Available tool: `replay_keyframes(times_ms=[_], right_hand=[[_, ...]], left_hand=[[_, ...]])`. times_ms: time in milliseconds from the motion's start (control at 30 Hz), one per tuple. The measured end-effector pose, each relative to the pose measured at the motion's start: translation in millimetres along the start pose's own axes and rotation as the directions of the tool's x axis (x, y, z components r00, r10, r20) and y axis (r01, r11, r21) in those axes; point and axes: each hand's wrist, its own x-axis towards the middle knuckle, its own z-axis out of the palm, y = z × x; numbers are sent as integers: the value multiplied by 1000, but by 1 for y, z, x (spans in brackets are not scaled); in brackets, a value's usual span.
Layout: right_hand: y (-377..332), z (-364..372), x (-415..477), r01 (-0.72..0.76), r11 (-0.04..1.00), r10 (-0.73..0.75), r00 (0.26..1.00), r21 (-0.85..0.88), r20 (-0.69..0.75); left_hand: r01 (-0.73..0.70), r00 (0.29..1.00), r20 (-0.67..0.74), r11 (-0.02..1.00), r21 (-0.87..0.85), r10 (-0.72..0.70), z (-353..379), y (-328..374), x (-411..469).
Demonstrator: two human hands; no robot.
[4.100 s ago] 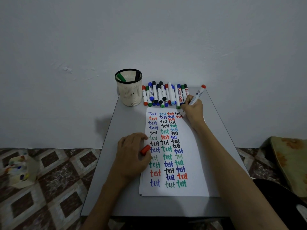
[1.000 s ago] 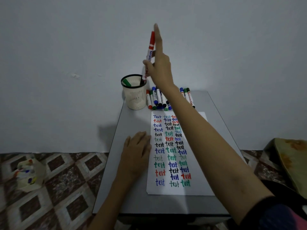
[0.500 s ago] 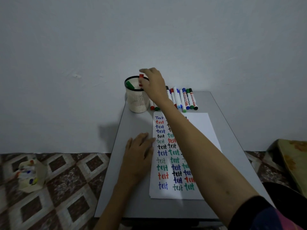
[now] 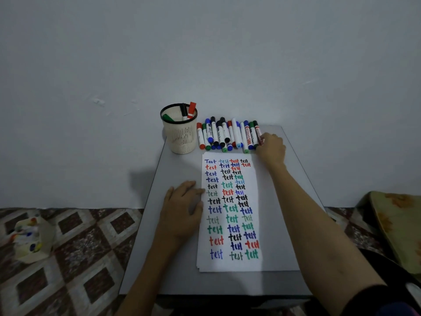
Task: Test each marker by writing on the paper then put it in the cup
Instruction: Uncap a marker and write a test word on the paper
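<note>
Resting flat, fingers spread, my left hand [image 4: 182,210] pins the paper's [image 4: 266,224] left edge, holding nothing. Farther out, my right hand [image 4: 271,148] curls onto the rightmost marker [image 4: 257,133] of the row [image 4: 224,135]; grip unclear. Beyond, cup [image 4: 180,133] holds three markers.

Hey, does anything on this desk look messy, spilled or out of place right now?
Nothing is spilled or damaged. The cup stands upright with three markers in it. The only untidy spot is the row of untested markers, where a few lie on top of others. The paper lies flat, steadied by the left hand.
</note>
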Motion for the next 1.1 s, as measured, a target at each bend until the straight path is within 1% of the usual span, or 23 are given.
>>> replay_keyframes(times_ms=[67,133,200,233,300,333,367,400,467,533,633,700,767,800,833,900,967,1033,1100], right_hand=[[3,0,0,-14,998,17,998,57,-67],[5,-4,-5,-29,986,56,984,162,-166],[4,-11,-14,-18,948,120,945,319,-304],[2,-16,-20,1,915,165,911,403,-377],[-1,-24,-29,85,810,268,826,580,-496],[-4,-29,-34,154,735,312,788,661,-531],[-8,-35,-41,231,649,343,762,725,-550],[-11,-40,-49,296,568,358,752,768,-554],[-21,-51,-71,358,439,346,779,824,-523],[-31,-57,-98,332,353,292,849,875,-440],[-46,-57,-143,204,285,133,959,937,-250],[-56,-54,-172,80,242,20,996,967,-87],[-64,-50,-194,11,239,-48,999,971,0],[-66,-49,-202,-1,244,-56,998,970,15],[-69,-47,-207,-12,237,-51,998,972,24],[-71,-46,-213,-38,211,-28,999,977,45],[-70,-47,-216,-88,211,-26,995,974,96],[-69,-45,-217,-154,249,-81,980,956,180],[-67,-43,-219,-169,291,-138,966,941,217]], left_hand=[[4,1000,-3,1000,-15,-4,0,0,0],[7,1000,-4,1000,-21,-7,-1,1,0],[2,1000,-10,1000,-24,-3,-2,1,0],[0,1000,-10,1000,-23,-1,-2,1,0],[-2,1000,-14,1000,-21,1,-2,2,1],[-2,1000,-19,1000,-21,1,-3,3,1],[-1,1000,-26,1000,-23,0,-3,4,0],[2,999,-37,1000,-27,-3,-4,6,0],[12,998,-66,999,-53,-16,-6,10,-1],[22,995,-91,996,-87,-30,-8,15,-1],[-8,993,-117,994,-105,-4,-10,20,-3],[-52,993,-113,993,-108,40,-14,25,-5],[-176,978,-122,983,-56,168,-16,30,-8],[-234,964,-130,972,-14,231,-16,31,-10],[-265,956,-132,964,7,263,-16,32,-12],[-261,959,-121,965,-20,257,-16,32,-14],[-262,959,-118,965,-29,257,-15,30,-15],[-306,947,-106,952,-18,303,-14,28,-15],[-335,939,-95,942,-23,331,-14,28,-15]])
